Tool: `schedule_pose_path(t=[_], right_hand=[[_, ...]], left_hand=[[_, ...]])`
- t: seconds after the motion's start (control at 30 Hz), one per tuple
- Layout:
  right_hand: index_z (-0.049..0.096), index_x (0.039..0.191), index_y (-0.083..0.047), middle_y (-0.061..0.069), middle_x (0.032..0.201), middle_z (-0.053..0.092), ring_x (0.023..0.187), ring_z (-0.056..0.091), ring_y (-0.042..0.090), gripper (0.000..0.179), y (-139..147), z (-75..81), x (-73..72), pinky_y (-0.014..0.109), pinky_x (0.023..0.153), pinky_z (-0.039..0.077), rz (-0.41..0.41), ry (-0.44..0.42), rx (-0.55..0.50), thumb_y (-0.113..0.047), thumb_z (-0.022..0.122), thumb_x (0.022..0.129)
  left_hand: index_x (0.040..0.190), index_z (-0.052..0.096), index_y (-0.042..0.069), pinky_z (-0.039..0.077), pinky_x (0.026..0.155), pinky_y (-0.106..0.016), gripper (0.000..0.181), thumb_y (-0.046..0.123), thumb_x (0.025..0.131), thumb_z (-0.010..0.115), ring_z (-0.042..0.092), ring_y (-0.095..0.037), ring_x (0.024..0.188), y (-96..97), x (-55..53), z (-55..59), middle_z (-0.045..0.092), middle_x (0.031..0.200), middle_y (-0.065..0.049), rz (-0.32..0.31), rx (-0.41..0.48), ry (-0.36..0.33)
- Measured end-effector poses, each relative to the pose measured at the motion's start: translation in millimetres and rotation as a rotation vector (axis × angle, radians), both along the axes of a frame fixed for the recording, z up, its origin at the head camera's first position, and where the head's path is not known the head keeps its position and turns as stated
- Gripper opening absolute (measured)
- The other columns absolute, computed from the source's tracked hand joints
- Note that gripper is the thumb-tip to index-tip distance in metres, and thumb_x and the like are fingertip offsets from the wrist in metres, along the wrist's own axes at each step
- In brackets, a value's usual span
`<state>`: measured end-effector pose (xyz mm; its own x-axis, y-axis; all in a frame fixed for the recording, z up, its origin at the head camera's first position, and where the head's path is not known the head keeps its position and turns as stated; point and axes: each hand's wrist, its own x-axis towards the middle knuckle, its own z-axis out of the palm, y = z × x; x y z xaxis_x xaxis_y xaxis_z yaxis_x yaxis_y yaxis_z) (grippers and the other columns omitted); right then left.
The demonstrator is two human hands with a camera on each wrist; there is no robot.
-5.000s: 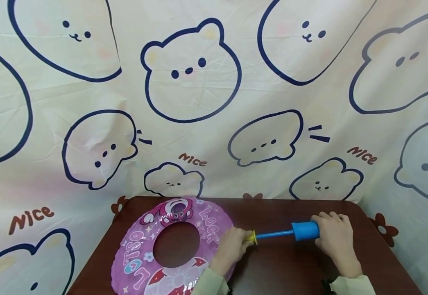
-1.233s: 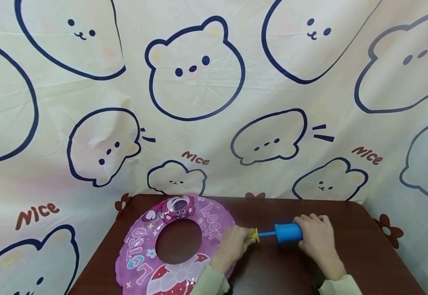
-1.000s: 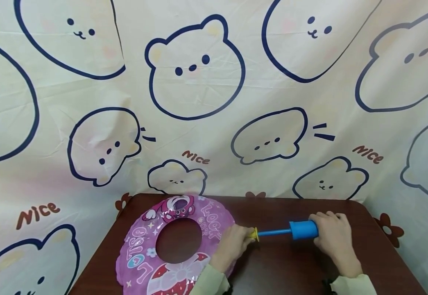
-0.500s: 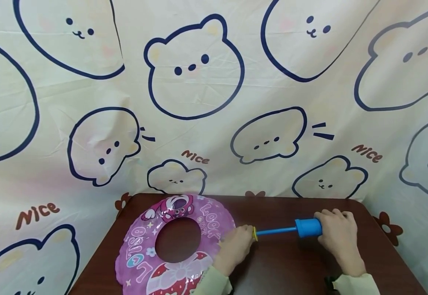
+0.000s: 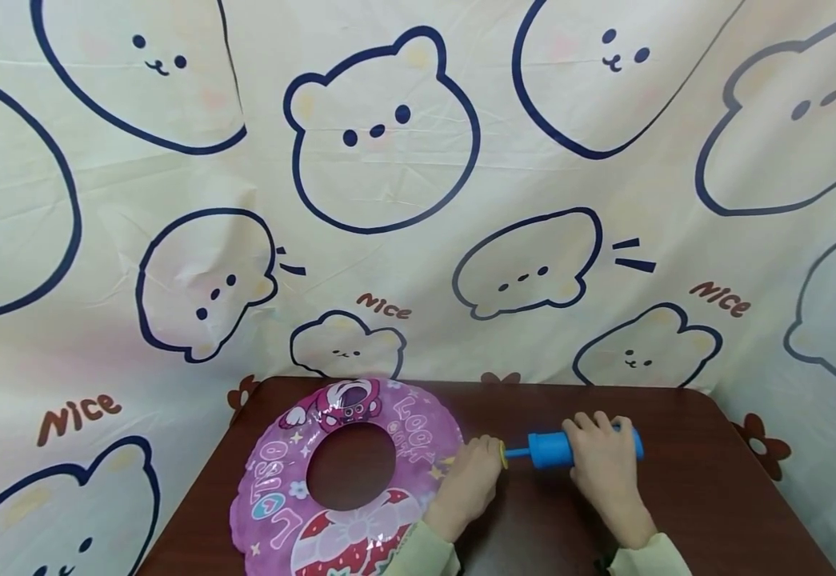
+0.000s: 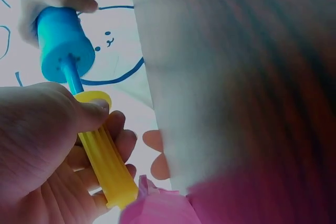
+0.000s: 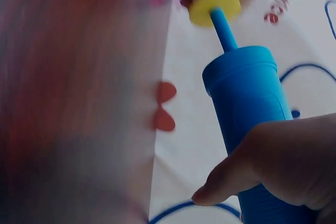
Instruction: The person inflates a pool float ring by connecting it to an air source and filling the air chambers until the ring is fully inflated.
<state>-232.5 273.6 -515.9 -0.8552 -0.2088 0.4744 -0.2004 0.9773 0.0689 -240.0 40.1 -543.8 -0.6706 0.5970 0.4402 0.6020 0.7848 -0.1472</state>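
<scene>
A pink inflatable swim ring, printed with a bear and strawberries, lies on the left of the table. My left hand overlaps the ring's right side and grips the yellow nozzle of a blue hand pump. The left wrist view puts the nozzle's tip right at the ring's pink valve. My right hand wraps round the blue barrel, whose far end shows beyond the fingers. Between barrel and yellow flange, a short length of thin blue rod is exposed.
The dark brown wooden table has its back edge against a pale cloth printed with outlined bears. That cloth also rises along both sides. Pale green sleeves cover both forearms.
The right hand slid the blue barrel out to the right, then back left toward the left hand, so less rod shows now. The left hand keeps its grip at the ring's edge.
</scene>
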Motion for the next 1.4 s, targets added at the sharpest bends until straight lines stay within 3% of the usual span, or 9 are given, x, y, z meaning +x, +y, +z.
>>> schedule_pose_path(t=[0.27, 0.4, 0.63, 0.83, 0.97, 1.13, 1.4], right_hand=[[0.076, 0.107, -0.011, 0.011, 0.1, 0.072, 0.096, 0.063, 0.037, 0.052, -24, -14.4, 2.8, 0.063, 0.088, 0.047, 0.061, 0.031, 0.008, -0.006, 0.095, 0.059], [0.076, 0.107, -0.014, 0.009, 0.101, 0.074, 0.096, 0.064, 0.035, 0.053, -22, -13.9, 1.8, 0.061, 0.087, 0.048, 0.07, 0.016, 0.006, -0.005, 0.095, 0.058], [0.077, 0.111, -0.014, 0.007, 0.104, 0.076, 0.101, 0.065, 0.035, 0.053, 10, 0.4, -2.4, 0.06, 0.092, 0.044, 0.024, -0.086, -0.035, -0.008, 0.095, 0.062], [0.078, 0.103, -0.009, 0.011, 0.097, 0.076, 0.097, 0.065, 0.038, 0.045, 49, 14.7, -0.7, 0.063, 0.093, 0.043, -0.007, -0.027, -0.08, 0.0, 0.091, 0.061], [0.078, 0.102, -0.008, 0.013, 0.097, 0.076, 0.096, 0.066, 0.039, 0.047, 59, 17.9, 0.9, 0.066, 0.094, 0.044, -0.025, -0.001, -0.085, 0.001, 0.091, 0.058], [0.079, 0.106, -0.009, 0.014, 0.1, 0.077, 0.097, 0.066, 0.04, 0.049, 41, 10.6, -3.6, 0.067, 0.094, 0.044, 0.003, 0.036, -0.063, -0.004, 0.094, 0.059], [0.078, 0.11, -0.013, 0.011, 0.104, 0.077, 0.1, 0.066, 0.038, 0.051, -3, -8.0, -3.2, 0.065, 0.093, 0.045, 0.044, 0.037, -0.03, -0.004, 0.093, 0.062]], left_hand=[[0.103, 0.064, 0.008, 0.052, 0.071, -0.027, 0.041, 0.014, 0.071, 0.09, 0.06, -0.015, 0.077, 4.7, 1.7, -2.3, 0.062, 0.087, 0.0, -0.003, 0.029, 0.04], [0.107, 0.062, 0.008, 0.05, 0.072, -0.028, 0.045, 0.018, 0.073, 0.088, 0.057, -0.016, 0.079, 7.4, 3.5, -4.6, 0.06, 0.089, -0.001, 0.008, 0.035, 0.001], [0.107, 0.056, 0.01, 0.045, 0.074, -0.027, 0.039, 0.011, 0.075, 0.079, 0.053, -0.016, 0.083, 5.4, 4.8, -6.3, 0.053, 0.091, 0.002, 0.018, 0.075, -0.045], [0.107, 0.053, 0.011, 0.043, 0.074, -0.025, 0.038, 0.01, 0.078, 0.077, 0.049, -0.015, 0.082, 3.4, 3.6, -4.9, 0.048, 0.09, 0.003, 0.038, 0.082, -0.06], [0.107, 0.055, 0.011, 0.043, 0.074, -0.027, 0.04, 0.012, 0.075, 0.079, 0.05, -0.017, 0.083, 4.8, 3.0, -4.3, 0.05, 0.09, 0.002, 0.054, 0.07, -0.057], [0.108, 0.056, 0.009, 0.04, 0.075, -0.027, 0.046, 0.016, 0.072, 0.083, 0.05, -0.018, 0.086, 7.0, 5.0, -1.5, 0.051, 0.093, 0.0, 0.084, 0.039, -0.062], [0.113, 0.055, 0.009, 0.038, 0.076, -0.028, 0.043, 0.023, 0.082, 0.082, 0.047, -0.019, 0.087, 11.4, 10.0, -2.3, 0.05, 0.095, -0.001, 0.129, -0.017, -0.076]])
